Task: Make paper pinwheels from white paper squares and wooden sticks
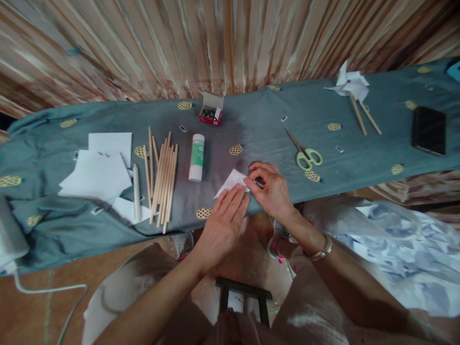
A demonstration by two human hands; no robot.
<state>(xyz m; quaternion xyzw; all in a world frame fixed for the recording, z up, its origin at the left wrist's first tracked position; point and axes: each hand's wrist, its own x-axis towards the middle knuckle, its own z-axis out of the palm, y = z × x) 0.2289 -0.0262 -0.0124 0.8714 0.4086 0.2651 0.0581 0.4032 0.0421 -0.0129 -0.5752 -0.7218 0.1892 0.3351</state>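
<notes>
A small folded white paper lies near the front edge of a long board covered in grey-green cloth. My left hand rests flat on the paper's lower part, fingers stretched out together. My right hand is at the paper's right corner, its fingers curled and pinching at the fold. A bracelet sits on my right wrist.
A glue stick, a bundle of wooden sticks and white paper sheets lie to the left. A small red box of pins sits at the back. To the right are green scissors, a paper pinwheel and a black phone.
</notes>
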